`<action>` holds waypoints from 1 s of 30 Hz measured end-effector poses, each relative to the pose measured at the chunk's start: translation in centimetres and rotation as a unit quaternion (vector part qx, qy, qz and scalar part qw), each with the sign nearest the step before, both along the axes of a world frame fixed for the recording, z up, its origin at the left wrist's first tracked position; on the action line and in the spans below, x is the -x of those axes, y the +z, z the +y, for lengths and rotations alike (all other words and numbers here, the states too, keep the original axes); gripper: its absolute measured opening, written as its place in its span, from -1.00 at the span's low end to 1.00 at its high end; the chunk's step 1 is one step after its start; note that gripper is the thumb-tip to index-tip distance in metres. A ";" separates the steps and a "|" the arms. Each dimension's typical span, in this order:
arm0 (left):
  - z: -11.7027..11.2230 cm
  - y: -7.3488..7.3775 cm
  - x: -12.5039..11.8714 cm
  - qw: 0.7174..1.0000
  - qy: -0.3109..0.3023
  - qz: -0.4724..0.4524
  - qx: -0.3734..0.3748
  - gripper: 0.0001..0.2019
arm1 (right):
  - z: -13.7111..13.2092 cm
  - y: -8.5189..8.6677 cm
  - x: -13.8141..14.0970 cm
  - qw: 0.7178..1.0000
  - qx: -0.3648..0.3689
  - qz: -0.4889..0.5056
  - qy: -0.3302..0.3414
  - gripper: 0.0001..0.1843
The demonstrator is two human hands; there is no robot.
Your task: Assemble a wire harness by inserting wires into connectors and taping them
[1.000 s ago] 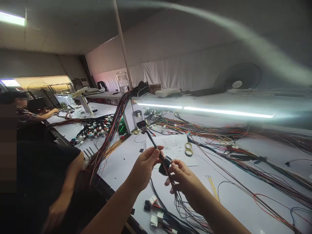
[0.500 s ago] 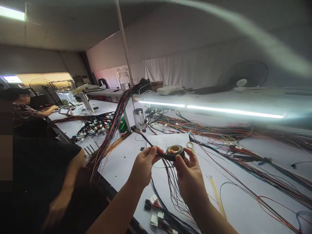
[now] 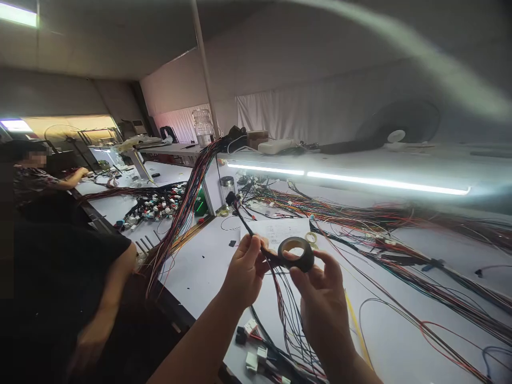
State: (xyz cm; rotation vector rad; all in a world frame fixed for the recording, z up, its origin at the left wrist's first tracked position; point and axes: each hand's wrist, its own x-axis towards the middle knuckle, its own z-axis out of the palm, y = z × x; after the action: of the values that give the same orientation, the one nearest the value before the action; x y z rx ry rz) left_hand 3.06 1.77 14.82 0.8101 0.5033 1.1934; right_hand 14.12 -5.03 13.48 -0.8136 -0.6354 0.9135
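My left hand (image 3: 247,266) pinches a wire harness (image 3: 244,221) whose upper part is wrapped in black. A black connector (image 3: 231,198) is at the harness's far end. Loose red and black wires (image 3: 286,304) hang from it below my hands. My right hand (image 3: 322,288) grips a roll of black electrical tape (image 3: 307,256), fingers on its right rim and lower edge. A stretch of black tape runs from the roll to the harness beside my left fingers. White connectors (image 3: 252,361) on dark cables lie on the table below.
Long bundles of coloured wires (image 3: 360,213) lie across the back and right of the table. A thick wire bundle (image 3: 192,197) drops from the shelf (image 3: 348,160). At left sits a co-worker in black (image 3: 76,250); another person works farther back. A jar (image 3: 227,186) stands by the shelf post.
The tape roll has tilted up to face me and moved slightly right and down with my right hand. The harness's connector end has shifted right and up.
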 end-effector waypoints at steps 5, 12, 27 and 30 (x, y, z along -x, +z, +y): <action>-0.3 0.4 0.2 0.997 0.011 0.072 -0.031 -0.79 | 1.3 -0.2 -1.2 0.989 0.051 0.087 0.105 -0.35; -0.4 0.1 0.4 0.984 0.047 0.157 -0.067 -0.83 | 1.3 -1.9 -1.3 0.951 0.134 0.074 0.269 -0.40; -0.4 -0.9 0.5 0.991 0.092 0.093 0.019 -0.73 | 0.5 -0.7 -1.2 0.907 0.154 -0.120 0.372 -0.58; -0.4 -1.0 0.8 0.986 0.113 0.119 -0.012 -0.76 | 1.0 -0.4 -1.2 0.899 0.165 -0.098 0.395 -0.59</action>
State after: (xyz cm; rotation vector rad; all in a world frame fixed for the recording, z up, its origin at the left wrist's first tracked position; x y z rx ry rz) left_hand 2.29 1.32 13.82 0.9416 0.7952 1.3183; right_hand 15.34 -3.98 13.10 -0.9699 -1.0395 1.7285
